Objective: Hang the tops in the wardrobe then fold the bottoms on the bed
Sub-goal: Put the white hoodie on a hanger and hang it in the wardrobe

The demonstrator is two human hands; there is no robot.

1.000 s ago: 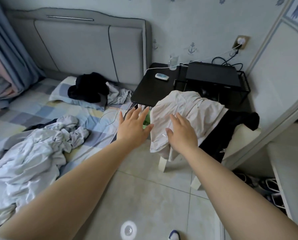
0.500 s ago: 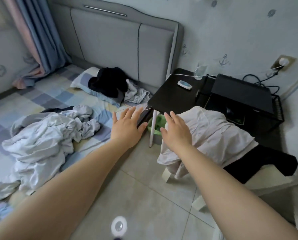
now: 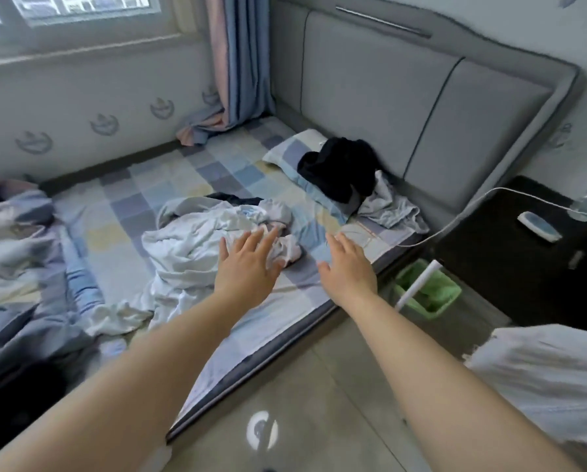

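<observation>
Reaching both hands, left hand and right hand, fingers spread and empty, toward crumpled white cotton garment on checked bed; risking snagging the sheet in the bunched folds.

Crumpled garment lies mid-bed, with the left hand over its right edge and the right hand further right, over bare sheet. Behind them a pillow rests against the headboard, a second garment heaped on it. Right of the bed stands a side table (a bin on the floor between them). A bundled quilt occupies the bed's left.
</observation>
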